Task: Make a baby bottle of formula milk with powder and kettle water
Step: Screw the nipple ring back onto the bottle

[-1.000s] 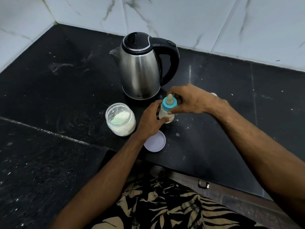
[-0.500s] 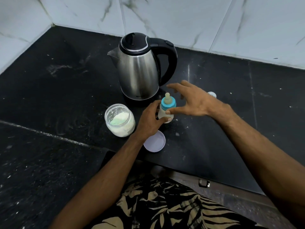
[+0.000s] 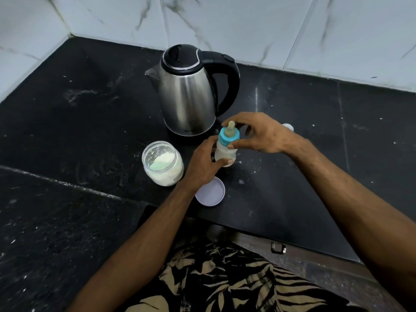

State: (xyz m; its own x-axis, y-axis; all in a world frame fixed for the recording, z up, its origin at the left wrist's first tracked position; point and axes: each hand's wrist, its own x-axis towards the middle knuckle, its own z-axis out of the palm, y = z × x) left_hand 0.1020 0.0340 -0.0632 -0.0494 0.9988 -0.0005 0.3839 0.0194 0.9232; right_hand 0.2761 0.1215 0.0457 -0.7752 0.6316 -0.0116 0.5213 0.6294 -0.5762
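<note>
A small baby bottle (image 3: 225, 153) with a blue collar and pale teat stands on the black counter (image 3: 292, 167), milky liquid inside. My left hand (image 3: 203, 164) grips its body from the left. From the right, my right hand (image 3: 258, 135) pinches the blue collar between thumb and fingers. Behind the bottle stands a steel kettle (image 3: 188, 95) with a black lid and handle. The open glass jar of white powder (image 3: 162, 166) sits to the left.
The jar's pale lid (image 3: 210, 192) lies upturned near the counter's front edge, partly under my left wrist. A small white cap (image 3: 288, 127) peeks out behind my right hand. White tiled walls close the back and left.
My right hand spread open beside the collar half a second ago and has closed on it again. The left hand kept its grip on the bottle.
</note>
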